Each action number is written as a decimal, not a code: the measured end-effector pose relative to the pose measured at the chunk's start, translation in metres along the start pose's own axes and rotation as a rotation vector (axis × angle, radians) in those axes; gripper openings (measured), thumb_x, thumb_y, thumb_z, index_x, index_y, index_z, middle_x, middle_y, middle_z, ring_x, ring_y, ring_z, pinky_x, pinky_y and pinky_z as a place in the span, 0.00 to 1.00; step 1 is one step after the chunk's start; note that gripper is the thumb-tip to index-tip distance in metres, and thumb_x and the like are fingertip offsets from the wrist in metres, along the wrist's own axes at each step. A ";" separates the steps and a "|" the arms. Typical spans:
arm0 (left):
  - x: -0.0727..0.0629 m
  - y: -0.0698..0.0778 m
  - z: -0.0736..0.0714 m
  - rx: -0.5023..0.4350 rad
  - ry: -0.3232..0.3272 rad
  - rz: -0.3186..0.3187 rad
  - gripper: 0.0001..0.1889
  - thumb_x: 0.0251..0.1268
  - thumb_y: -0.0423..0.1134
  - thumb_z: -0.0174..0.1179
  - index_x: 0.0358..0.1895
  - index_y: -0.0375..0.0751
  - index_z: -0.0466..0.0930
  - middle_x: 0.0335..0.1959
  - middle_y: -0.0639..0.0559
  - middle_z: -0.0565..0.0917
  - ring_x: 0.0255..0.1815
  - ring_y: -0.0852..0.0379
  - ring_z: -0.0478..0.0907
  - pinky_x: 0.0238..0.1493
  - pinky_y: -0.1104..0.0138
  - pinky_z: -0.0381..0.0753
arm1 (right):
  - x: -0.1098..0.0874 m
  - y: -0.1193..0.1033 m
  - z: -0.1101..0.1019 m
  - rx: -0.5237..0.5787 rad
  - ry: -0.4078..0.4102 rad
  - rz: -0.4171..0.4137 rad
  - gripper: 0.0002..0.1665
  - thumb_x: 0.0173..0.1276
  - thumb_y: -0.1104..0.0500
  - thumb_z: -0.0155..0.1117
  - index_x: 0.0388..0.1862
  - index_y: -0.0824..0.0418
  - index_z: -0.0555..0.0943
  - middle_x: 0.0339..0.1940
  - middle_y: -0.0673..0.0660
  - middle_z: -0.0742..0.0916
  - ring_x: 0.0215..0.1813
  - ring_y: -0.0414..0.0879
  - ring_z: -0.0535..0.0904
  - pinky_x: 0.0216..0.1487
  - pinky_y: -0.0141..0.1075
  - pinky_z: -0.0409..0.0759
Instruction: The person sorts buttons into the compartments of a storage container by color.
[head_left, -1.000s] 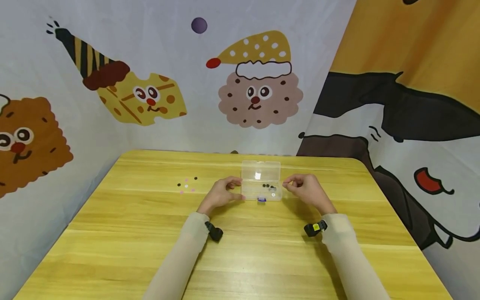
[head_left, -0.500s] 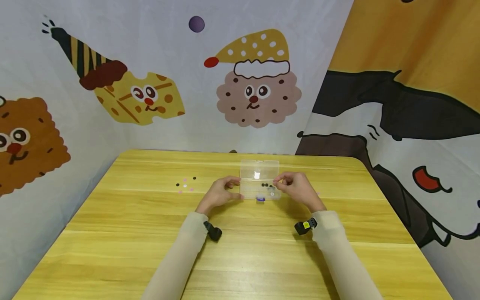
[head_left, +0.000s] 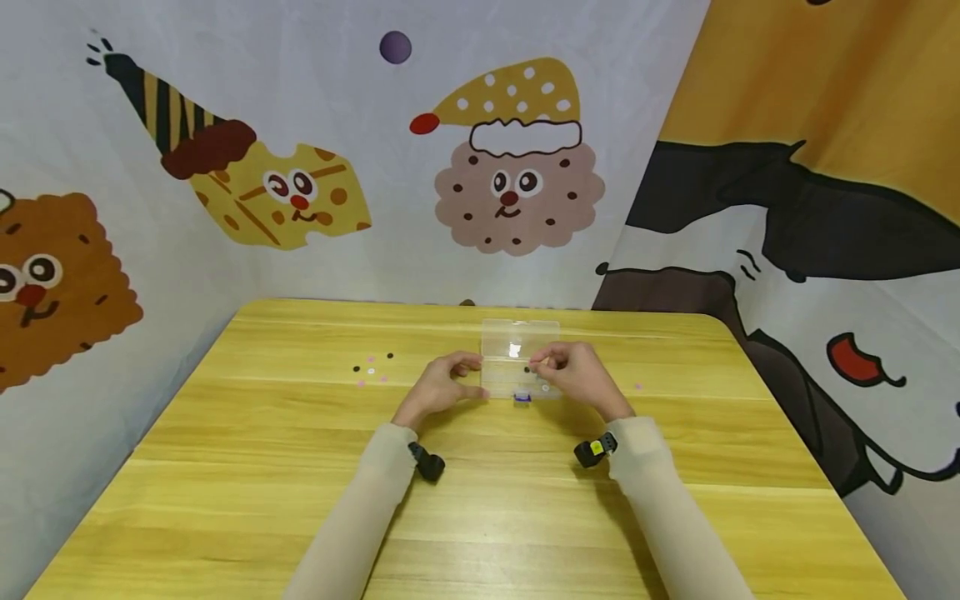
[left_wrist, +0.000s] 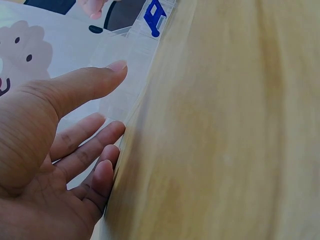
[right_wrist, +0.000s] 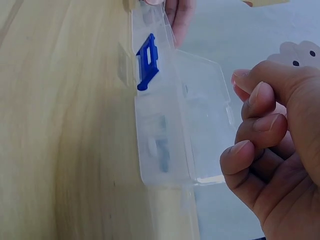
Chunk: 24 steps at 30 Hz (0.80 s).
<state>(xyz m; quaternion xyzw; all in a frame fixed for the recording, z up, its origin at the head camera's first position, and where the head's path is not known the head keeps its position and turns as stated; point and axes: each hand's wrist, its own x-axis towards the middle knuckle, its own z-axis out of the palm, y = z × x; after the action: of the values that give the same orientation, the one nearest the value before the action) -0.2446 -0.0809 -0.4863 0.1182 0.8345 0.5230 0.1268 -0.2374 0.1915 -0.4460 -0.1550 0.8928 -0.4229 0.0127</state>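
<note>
A clear plastic box (head_left: 501, 382) with a blue latch (right_wrist: 147, 62) lies on the table, its lid (head_left: 498, 337) raised at the back. My left hand (head_left: 435, 390) grips the box's left end, thumb at the front corner and fingers toward the back. Over the right half of the box, my right hand (head_left: 581, 377) pinches a small pink button between thumb and index finger, mostly hidden by the fingertips. Below it, a black button (head_left: 527, 370) and a white button (head_left: 545, 387) show inside the box; the hand covers part of the contents.
Left of the box, black, white and pink buttons (head_left: 371, 371) lie scattered on the wooden table (head_left: 480, 500). A single pink button (head_left: 638, 387) lies to the right, beyond my right hand. A cartoon-printed cloth (head_left: 300, 275) hangs behind the table.
My right hand has moved left, from beside the box's right end to over its compartments, uncovering the pink button on the right. My left hand and the box stay in place.
</note>
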 end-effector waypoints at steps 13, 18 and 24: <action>0.001 0.000 0.001 0.007 0.008 0.001 0.32 0.56 0.41 0.78 0.66 0.51 0.79 0.60 0.53 0.84 0.62 0.49 0.75 0.68 0.53 0.74 | 0.007 -0.004 0.015 0.012 -0.039 0.009 0.05 0.72 0.55 0.69 0.39 0.53 0.89 0.22 0.51 0.83 0.23 0.42 0.71 0.22 0.30 0.68; 0.001 0.000 0.000 0.012 0.003 -0.003 0.32 0.56 0.42 0.78 0.66 0.51 0.79 0.61 0.53 0.83 0.62 0.48 0.75 0.68 0.53 0.74 | 0.008 -0.002 0.017 0.002 -0.053 0.002 0.04 0.73 0.55 0.69 0.38 0.52 0.88 0.22 0.51 0.82 0.22 0.42 0.70 0.23 0.30 0.68; 0.002 -0.001 0.000 0.010 0.004 -0.003 0.32 0.56 0.41 0.78 0.66 0.51 0.79 0.60 0.54 0.84 0.62 0.49 0.75 0.68 0.53 0.74 | 0.007 -0.002 0.015 0.003 -0.060 -0.002 0.04 0.73 0.54 0.69 0.39 0.51 0.88 0.21 0.51 0.82 0.21 0.43 0.69 0.22 0.31 0.68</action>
<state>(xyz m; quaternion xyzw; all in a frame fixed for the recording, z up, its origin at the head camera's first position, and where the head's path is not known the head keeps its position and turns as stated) -0.2461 -0.0804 -0.4874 0.1168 0.8374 0.5190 0.1254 -0.2409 0.1773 -0.4536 -0.1682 0.8912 -0.4195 0.0392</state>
